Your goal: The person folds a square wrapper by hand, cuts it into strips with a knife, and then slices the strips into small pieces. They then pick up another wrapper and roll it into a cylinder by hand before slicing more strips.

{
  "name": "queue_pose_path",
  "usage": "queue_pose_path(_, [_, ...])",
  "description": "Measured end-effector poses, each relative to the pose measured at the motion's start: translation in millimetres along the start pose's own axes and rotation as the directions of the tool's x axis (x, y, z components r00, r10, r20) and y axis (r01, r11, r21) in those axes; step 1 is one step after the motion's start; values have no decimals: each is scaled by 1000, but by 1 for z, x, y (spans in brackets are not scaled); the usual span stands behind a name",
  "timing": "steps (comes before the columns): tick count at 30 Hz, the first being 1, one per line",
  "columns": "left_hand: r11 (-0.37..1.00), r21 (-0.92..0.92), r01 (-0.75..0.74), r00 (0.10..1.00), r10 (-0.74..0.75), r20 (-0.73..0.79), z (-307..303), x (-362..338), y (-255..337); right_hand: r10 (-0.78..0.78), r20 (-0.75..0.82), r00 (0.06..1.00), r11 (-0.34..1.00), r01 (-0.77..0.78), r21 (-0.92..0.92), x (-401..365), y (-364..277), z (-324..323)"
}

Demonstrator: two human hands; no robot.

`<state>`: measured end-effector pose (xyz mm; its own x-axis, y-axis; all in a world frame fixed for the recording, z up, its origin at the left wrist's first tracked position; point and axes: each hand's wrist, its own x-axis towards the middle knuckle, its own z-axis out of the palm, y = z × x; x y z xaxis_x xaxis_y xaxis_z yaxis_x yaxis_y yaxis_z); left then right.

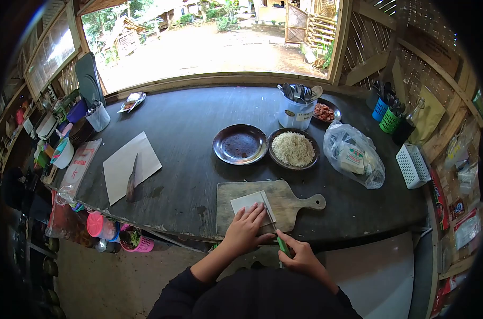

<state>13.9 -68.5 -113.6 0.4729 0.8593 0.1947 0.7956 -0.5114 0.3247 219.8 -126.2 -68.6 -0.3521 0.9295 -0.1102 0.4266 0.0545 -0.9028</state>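
A pale, flat rectangular slab (243,202) lies on the wooden cutting board (294,192) in front of me. My left hand (246,228) rests on top of the slab, its fingers stretched out and lying flat, the thumb reaching toward the right. A narrow strip (267,206) of the same pale stuff runs along the slab's right edge. My right hand (300,257) is closed around the green handle of a knife (282,245). Its blade points away from me along the strip's near end, close to my left fingers, and is partly hidden.
Beyond the board stand a dark plate (240,144) and a bowl of pale shreds (293,149). A plastic bag (353,154) lies to their right, below a tub of cutlery (296,112). Leftward, another knife (132,181) lies on a paper sheet (116,167).
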Motion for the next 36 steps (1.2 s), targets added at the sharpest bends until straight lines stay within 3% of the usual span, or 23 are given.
queue_pose_path(3, [1000,5,-4,1000,4,-5,0,0,0,-126,-81,989,992,127,5,3,14,8])
queue_pose_path(13, [1000,10,-4,1000,5,-12,-2,0,2,-8,-27,1000,1000,8,1,5,3,4])
queue_pose_path(16, [1000,18,-8,1000,8,-6,0,0,1,60,8,998,993,-61,100,5,5,4])
queue_pose_path(21, [1000,14,-4,1000,5,-3,-1,0,2,-59,-67,996,996,54,-71,5,7,5])
queue_pose_path(27, [999,39,-14,999,15,-30,4,0,-1,-173,-139,975,982,160,-97,6,13,10])
queue_pose_path(33, [998,57,-24,997,27,-66,5,0,-1,-94,-125,988,995,89,-48,5,8,11])
queue_pose_path(36, [997,64,-35,997,39,-73,6,0,-2,-125,-153,980,992,119,-47,5,10,13])
